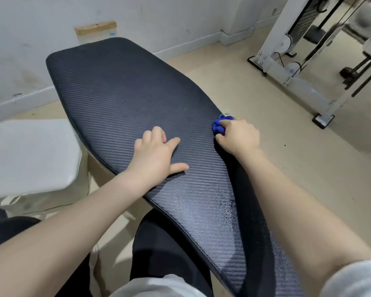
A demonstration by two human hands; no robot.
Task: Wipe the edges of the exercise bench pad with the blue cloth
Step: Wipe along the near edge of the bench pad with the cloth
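The black, ribbed exercise bench pad (120,91) runs from the far left wall toward me at the lower right. My right hand (238,136) grips a bunched blue cloth (220,126) against the pad's right edge, about halfway along. Most of the cloth is hidden under my fingers. My left hand (156,155) rests on top of the pad, with its fingers partly bent and its thumb spread out, and holds nothing. Fine droplets show on the pad's near right part.
A white padded seat (30,155) stands to the left of the bench. A white cable machine frame (291,67) with pulleys stands on the beige floor at the right. The wall and skirting board lie just beyond the pad's far end.
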